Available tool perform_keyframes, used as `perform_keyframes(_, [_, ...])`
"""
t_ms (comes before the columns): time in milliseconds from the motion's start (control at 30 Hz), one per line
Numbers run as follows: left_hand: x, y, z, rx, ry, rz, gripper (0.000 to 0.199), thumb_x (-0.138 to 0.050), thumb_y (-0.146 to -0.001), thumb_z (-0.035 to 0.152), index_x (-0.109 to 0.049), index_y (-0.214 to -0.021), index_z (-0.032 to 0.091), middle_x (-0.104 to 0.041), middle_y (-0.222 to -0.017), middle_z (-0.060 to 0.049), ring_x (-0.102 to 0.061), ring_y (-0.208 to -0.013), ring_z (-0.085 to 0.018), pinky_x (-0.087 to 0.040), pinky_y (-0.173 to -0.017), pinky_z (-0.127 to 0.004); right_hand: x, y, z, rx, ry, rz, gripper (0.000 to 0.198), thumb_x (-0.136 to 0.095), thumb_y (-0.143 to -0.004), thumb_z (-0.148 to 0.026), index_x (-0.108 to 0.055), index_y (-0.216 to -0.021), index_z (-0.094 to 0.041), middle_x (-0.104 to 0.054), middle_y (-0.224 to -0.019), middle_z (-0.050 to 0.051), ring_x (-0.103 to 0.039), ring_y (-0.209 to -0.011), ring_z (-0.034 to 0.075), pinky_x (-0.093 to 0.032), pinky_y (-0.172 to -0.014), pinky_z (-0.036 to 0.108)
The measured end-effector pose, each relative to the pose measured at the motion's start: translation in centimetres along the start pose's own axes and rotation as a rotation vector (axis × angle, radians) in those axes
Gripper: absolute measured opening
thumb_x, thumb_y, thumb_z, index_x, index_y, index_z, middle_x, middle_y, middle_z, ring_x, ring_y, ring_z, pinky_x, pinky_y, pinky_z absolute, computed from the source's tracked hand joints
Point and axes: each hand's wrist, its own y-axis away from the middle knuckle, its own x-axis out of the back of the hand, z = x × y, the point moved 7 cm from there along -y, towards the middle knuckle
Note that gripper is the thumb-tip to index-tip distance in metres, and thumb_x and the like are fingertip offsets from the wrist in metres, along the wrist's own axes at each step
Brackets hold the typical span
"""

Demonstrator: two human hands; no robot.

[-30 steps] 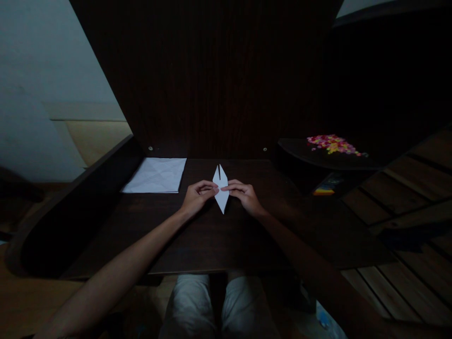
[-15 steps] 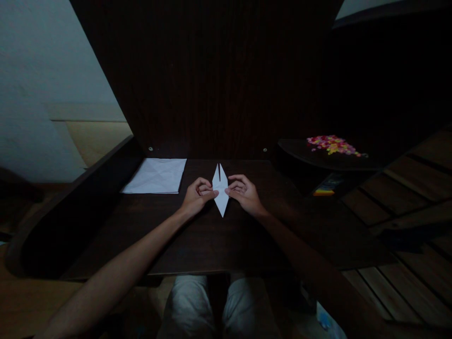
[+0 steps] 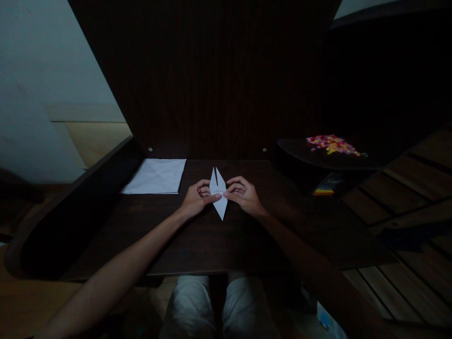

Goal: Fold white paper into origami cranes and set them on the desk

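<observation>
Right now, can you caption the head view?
Left hand and right hand hold a folded white paper diamond at a dark wooden desk.

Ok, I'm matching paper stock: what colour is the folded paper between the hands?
The folded paper looks white in the dim light; the head view shows it.

A dark wooden desk (image 3: 215, 247) with a straight front edge carries white sheets of paper (image 3: 155, 177), lying flat in a thin stack at its back left corner, faint creases crossing the top sheet. At right, a dark shelf (image 3: 300, 154) with a curved front edge bears a loose heap of small bits (image 3: 332, 144) in pink, red and yellow. Farther right, wooden slats (image 3: 420, 287) run beneath a dark shape (image 3: 415, 238) too dim to identify.
</observation>
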Motion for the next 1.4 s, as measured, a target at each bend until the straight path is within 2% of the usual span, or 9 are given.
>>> perform_keyframes(167, [0.1, 0.1, 0.5, -0.038, -0.048, -0.007, 0.041, -0.083, -0.053, 0.024, -0.061, -0.086, 0.014, -0.066, -0.065, 0.001, -0.061, -0.056, -0.012, -0.049, -0.059, -0.024, -0.1, 0.1, 0.0, -0.015, 0.012, -0.018, 0.036, -0.078, -0.06, -0.032, -0.059, -0.088, -0.02, -0.063, -0.073, 0.0, -0.061, -0.068, 0.013, -0.05, -0.067, 0.028])
perform_keyframes(300, [-0.2, 0.2, 0.5, -0.014, -0.05, -0.023, 0.04, -0.082, -0.055, 0.024, -0.061, -0.087, 0.013, -0.065, -0.063, 0.002, -0.061, -0.058, -0.011, -0.048, -0.061, -0.023, -0.1, -0.1, 0.0, -0.025, -0.062, -0.019, 0.031, -0.077, -0.062, -0.03, -0.061, -0.086, -0.019, -0.061, -0.069, -0.002, -0.058, -0.061, 0.012, -0.048, -0.06, 0.026])
perform_keyframes(533, [-1.8, 0.7, 0.1, 0.08, 0.099, -0.227, 0.057, -0.081, -0.058, 0.023, -0.055, -0.108, 0.012, -0.071, -0.083, -0.006, -0.067, -0.071, -0.017, -0.051, -0.069, -0.027, -0.2, -0.2, 0.4, -0.13, -0.36, -0.044, 0.026, -0.072, -0.068, -0.032, -0.064, -0.09, -0.02, -0.063, -0.072, 0.0, -0.055, -0.057, 0.01, -0.044, -0.051, 0.022])
perform_keyframes(1000, [-2.8, 1.3, 0.5, 0.075, 0.187, -0.402, 0.06, -0.079, -0.065, 0.023, -0.053, -0.117, 0.013, -0.07, -0.093, -0.012, -0.067, -0.076, -0.017, -0.05, -0.074, -0.028, -1.1, 0.1, 0.3, -0.152, -0.438, -0.183, 0.028, -0.075, -0.067, -0.032, -0.061, -0.086, -0.019, -0.059, -0.071, -0.001, -0.05, -0.054, 0.008, -0.043, -0.048, 0.02])
perform_keyframes(1233, [-2.8, 1.4, 0.5, 0.086, 0.175, -0.401, 0.057, -0.079, -0.065, 0.024, -0.054, -0.115, 0.014, -0.07, -0.093, -0.011, -0.067, -0.076, -0.018, -0.05, -0.073, -0.027, -0.9, 0.2, 0.0, -0.164, -0.435, -0.181, 0.018, -0.067, -0.072, -0.029, -0.059, -0.084, -0.018, -0.058, -0.073, 0.001, -0.052, -0.06, 0.011, -0.045, -0.05, 0.022])
perform_keyframes(1400, [-2.8, 1.2, 0.2, 0.1, 0.159, -0.395, 0.059, -0.08, -0.063, 0.022, -0.054, -0.115, 0.014, -0.071, -0.089, -0.009, -0.067, -0.075, -0.017, -0.05, -0.07, -0.026, -0.8, 0.2, -0.5, -0.126, -0.416, -0.179, 0.019, -0.067, -0.067, -0.02, -0.059, -0.084, -0.018, -0.057, -0.073, -0.001, -0.052, -0.059, 0.009, -0.042, -0.048, 0.019])
